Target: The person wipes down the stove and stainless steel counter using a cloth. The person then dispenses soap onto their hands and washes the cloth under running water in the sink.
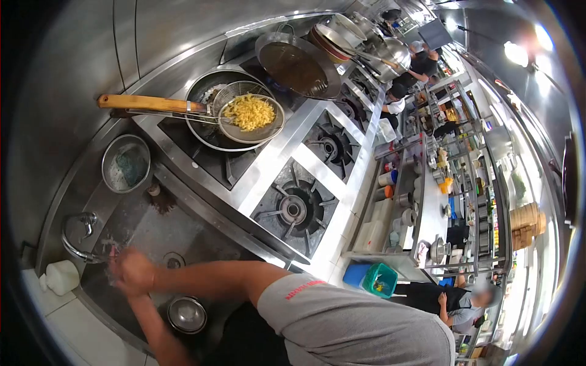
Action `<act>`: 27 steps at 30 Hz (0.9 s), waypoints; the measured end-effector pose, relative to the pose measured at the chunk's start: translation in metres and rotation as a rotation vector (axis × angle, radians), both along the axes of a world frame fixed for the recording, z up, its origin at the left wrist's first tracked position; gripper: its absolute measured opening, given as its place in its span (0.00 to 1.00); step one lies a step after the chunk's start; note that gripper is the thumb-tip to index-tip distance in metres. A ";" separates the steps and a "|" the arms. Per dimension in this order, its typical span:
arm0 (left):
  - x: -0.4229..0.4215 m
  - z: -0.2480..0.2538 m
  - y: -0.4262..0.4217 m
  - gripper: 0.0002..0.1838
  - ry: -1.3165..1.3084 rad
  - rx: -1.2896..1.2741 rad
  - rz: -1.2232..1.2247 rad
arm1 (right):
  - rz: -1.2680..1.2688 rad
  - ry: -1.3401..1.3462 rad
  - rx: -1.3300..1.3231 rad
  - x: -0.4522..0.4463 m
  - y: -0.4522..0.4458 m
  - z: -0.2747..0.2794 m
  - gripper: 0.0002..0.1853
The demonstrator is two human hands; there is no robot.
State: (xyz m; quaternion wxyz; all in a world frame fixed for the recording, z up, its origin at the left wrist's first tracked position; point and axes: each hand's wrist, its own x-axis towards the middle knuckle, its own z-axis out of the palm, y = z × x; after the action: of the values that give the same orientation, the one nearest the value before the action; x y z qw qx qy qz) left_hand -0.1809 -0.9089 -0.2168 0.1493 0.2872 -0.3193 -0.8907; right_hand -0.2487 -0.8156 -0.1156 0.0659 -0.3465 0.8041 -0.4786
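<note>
My right hand and my left hand are together beneath the running faucet at the sink's left side. Water splashes around them. Motion smears the fingers of both, and I cannot make out anything held. The sink lies below, with its round drain close to my right wrist. A small metal bowl sits in the sink near my forearms. Further up stands a larger metal bowl with a dark greenish scrubber inside. A short bristle brush lies by the sink's far edge.
A wooden-handled strainer with small yellow pieces rests over a wok. Another wok holds dark liquid. Bare burners are nearby. A white jug stands left. Co-workers are at right and far back.
</note>
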 end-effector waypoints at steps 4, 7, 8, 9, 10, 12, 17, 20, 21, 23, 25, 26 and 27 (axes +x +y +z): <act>-0.024 0.079 0.027 0.24 -0.185 0.192 0.090 | -0.120 -0.322 0.142 -0.026 0.006 -0.013 0.18; -0.025 0.112 0.041 0.26 -0.360 -0.385 -0.123 | -0.331 -0.882 0.151 -0.063 0.002 -0.092 0.20; -0.015 0.112 0.039 0.26 -0.359 -0.764 -0.280 | -0.197 -1.357 -0.017 -0.067 0.012 -0.066 0.19; -0.010 0.098 0.041 0.27 -0.346 -1.027 -0.329 | -0.055 -1.762 -0.324 -0.062 0.015 -0.066 0.17; -0.007 0.070 0.042 0.28 -0.357 -1.298 -0.387 | 0.061 -2.186 -0.518 -0.057 0.018 -0.065 0.16; 0.004 0.026 0.051 0.29 -0.402 -1.221 -0.225 | -0.026 -1.944 -0.645 -0.012 -0.016 -0.152 0.18; -0.008 0.079 0.047 0.32 -0.574 -1.104 -0.231 | -0.233 -1.962 -0.409 -0.012 0.009 -0.048 0.20; -0.014 0.077 0.047 0.28 -0.465 -1.034 -0.077 | -0.206 -1.891 -0.347 -0.009 0.011 -0.026 0.21; -0.016 0.069 0.046 0.27 -0.442 -1.001 -0.021 | -0.203 -1.882 -0.360 -0.008 0.013 -0.021 0.22; -0.019 0.049 0.047 0.24 -0.388 -0.927 0.088 | -0.256 -1.780 -0.294 -0.004 0.016 -0.031 0.21; -0.022 0.068 0.036 0.22 -0.437 -0.760 -0.040 | -0.231 -1.479 -0.091 -0.002 0.018 -0.056 0.19; -0.020 0.074 0.030 0.21 -0.469 -0.675 -0.099 | -0.173 -1.233 0.069 -0.002 0.019 -0.077 0.19; -0.020 0.056 0.027 0.19 -0.403 -0.407 0.035 | -0.046 -1.013 0.205 -0.009 0.019 -0.080 0.18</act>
State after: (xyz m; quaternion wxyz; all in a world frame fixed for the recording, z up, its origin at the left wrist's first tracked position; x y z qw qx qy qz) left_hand -0.2006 -0.8818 -0.1604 0.1528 0.4280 -0.5097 -0.7305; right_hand -0.2573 -0.7969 -0.1955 0.4701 -0.0455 0.7215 -0.5063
